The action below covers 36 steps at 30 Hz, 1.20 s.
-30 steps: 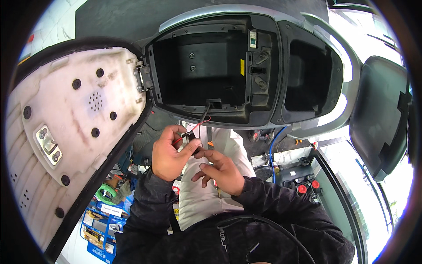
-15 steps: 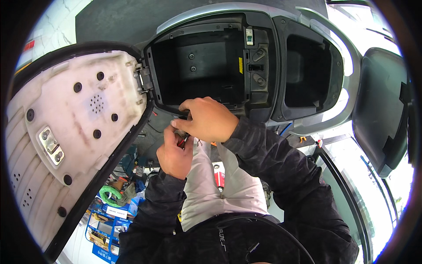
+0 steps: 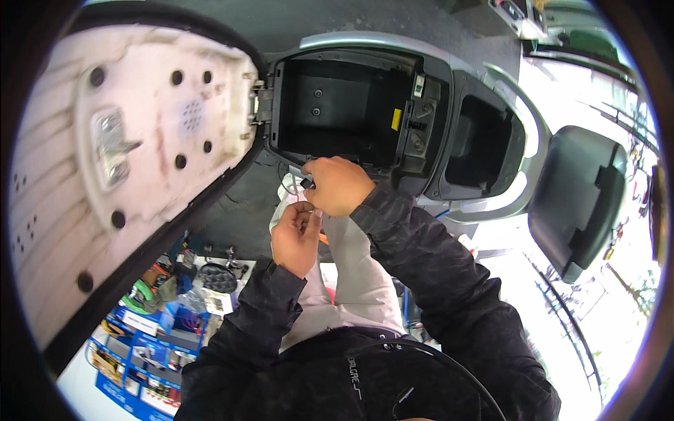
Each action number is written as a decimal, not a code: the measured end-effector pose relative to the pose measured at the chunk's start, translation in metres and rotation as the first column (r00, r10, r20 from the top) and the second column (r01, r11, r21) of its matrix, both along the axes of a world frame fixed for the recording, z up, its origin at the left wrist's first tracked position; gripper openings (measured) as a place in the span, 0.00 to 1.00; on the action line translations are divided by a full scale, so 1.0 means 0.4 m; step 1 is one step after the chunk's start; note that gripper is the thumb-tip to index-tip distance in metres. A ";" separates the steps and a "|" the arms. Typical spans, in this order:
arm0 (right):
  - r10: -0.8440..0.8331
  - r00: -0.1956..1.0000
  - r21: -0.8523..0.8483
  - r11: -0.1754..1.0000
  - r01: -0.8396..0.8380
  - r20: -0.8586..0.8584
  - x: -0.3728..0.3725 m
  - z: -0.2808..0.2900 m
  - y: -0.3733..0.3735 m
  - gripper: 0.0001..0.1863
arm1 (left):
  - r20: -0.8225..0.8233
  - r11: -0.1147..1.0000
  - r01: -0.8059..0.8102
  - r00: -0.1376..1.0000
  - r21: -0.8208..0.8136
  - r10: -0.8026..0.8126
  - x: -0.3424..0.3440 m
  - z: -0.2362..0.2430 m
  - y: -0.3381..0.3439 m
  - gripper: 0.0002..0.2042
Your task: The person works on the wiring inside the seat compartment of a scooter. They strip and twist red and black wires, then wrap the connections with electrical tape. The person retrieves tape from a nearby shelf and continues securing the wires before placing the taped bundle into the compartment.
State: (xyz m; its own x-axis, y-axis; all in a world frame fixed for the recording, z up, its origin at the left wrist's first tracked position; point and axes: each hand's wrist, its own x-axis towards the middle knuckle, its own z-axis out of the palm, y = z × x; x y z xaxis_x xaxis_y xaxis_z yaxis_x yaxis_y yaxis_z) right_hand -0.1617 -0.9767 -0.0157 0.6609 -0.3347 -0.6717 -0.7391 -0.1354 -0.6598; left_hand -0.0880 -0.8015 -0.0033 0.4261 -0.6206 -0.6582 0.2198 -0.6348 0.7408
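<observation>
My right hand (image 3: 340, 186) is curled just below the near rim of the scooter's storage compartment (image 3: 323, 144). Between its thumb and fingers shows a small black part (image 3: 307, 182); a thin pale cable (image 3: 286, 184) loops beside it. Slightly lower and to the left is my left hand (image 3: 296, 238), with thumb and fingertips pinched together. Whatever is in that pinch is too small to make out. The two hands are close but apart. On the left, the raised seat (image 3: 161, 151) shows its stained white underside, hinged at the compartment's edge.
Right of the compartment are a second dark recess (image 3: 481, 147), a grey grab rail (image 3: 537, 179) and a black backrest pad (image 3: 579, 200). Lower left, a blue rack (image 3: 151, 351) holds boxes and parts. My legs (image 3: 361, 274) are below the hands.
My left hand has dropped away from the right, opening a gap between them. The black part and cable loop now show at the right hand. The whole view has shifted and tilted.
</observation>
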 end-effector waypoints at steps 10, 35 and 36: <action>-0.284 0.924 -0.225 0.912 0.343 0.254 -0.043 0.144 0.166 0.29 | -0.547 0.980 -0.162 0.834 -0.114 0.074 -0.004 -0.110 0.045 0.06; -0.858 0.205 0.103 0.284 0.953 0.472 -0.072 -0.164 0.518 0.13 | -0.805 0.969 0.215 0.549 -0.124 -0.225 0.167 -0.224 0.085 0.12; -0.838 0.207 0.154 0.324 0.934 0.506 -0.084 -0.178 0.514 0.13 | -0.817 0.968 0.215 0.531 -0.126 -0.224 0.166 -0.237 0.081 0.12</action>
